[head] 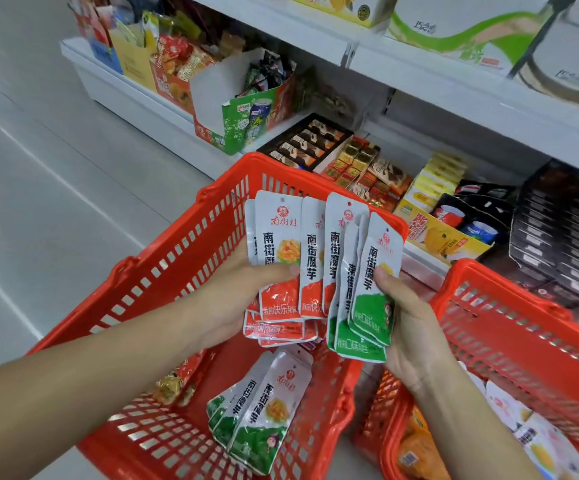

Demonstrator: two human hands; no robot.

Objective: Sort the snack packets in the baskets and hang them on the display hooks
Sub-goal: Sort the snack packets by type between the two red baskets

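Sorting in progress: you are holding two fans of packets above the left basket [177, 244].

Your left hand [243, 292] is gripping the red-bottomed packets [281, 299], fingers [270, 273] curling round their lower halves. Your right hand [416, 327] is pinching the green-bottomed packets [367, 313] just beside them, edges overlapping. Both fans are standing upright, with the hang holes at the top end, clear of your fingers. More loose green packets [264, 420] are lying in the basket below. No display hooks are showing.
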